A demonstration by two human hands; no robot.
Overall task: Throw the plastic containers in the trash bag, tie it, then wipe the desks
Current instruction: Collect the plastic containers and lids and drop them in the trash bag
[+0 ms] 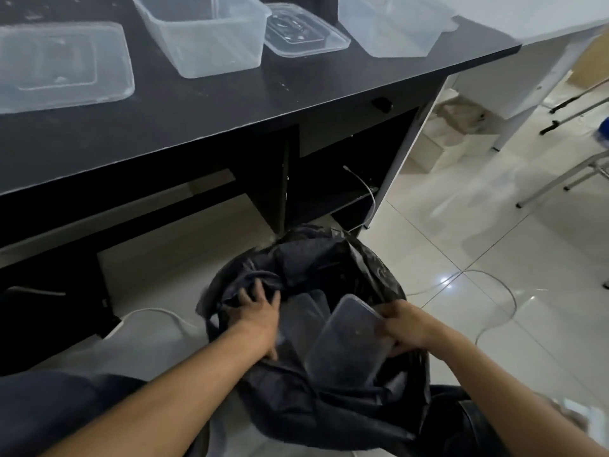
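Observation:
A black trash bag [329, 258] stands open on the floor in front of the black desk [204, 110]. My left hand [255, 311] grips the bag's left rim and holds it apart. My right hand [403, 324] holds a clear plastic container [342, 344] tilted inside the bag's mouth. Another clear container [306, 311] lies deeper in the bag. On the desk sit a flat clear lid [59, 65], a deep clear tub [204, 31], a small lidded container [303, 29] and a further clear tub [395, 24].
A white desk [553, 18] adjoins at the back right. White cables [487, 291] trail over the glossy tiled floor. Chair legs [566, 179] stand at the right. A white power strip [118, 328] lies under the black desk.

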